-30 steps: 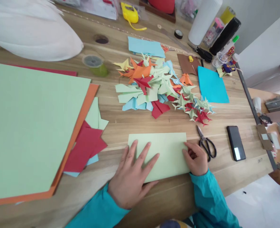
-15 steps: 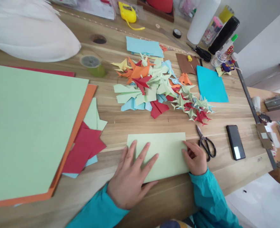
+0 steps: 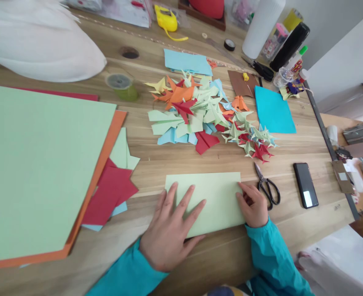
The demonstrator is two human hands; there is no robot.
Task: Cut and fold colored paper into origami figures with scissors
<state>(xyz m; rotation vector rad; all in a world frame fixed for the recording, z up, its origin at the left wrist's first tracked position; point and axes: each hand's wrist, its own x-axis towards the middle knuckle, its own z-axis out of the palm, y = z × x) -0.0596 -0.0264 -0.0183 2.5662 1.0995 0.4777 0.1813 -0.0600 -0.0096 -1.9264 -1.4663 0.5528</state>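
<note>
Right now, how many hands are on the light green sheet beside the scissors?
2. The left hand lies spread over the left part of the light green sheet; the right hand is at its right edge, nearest the scissors. None there looks hidden.

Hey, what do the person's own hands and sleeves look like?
The left sleeve and right sleeve are plain teal, wrinkled, reaching the wrists. The left hand and right hand are ungloved; no ring or watch shows.

- I see a brown wood-grained desk [image 3: 196, 163].
- On it I make out a pale green rectangular paper [image 3: 221, 199], black-handled metal scissors [image 3: 263, 179] and a black rectangular phone [image 3: 305, 183].
- Farther back, I spot a multicoloured folded-paper heap [image 3: 196, 109].
</note>
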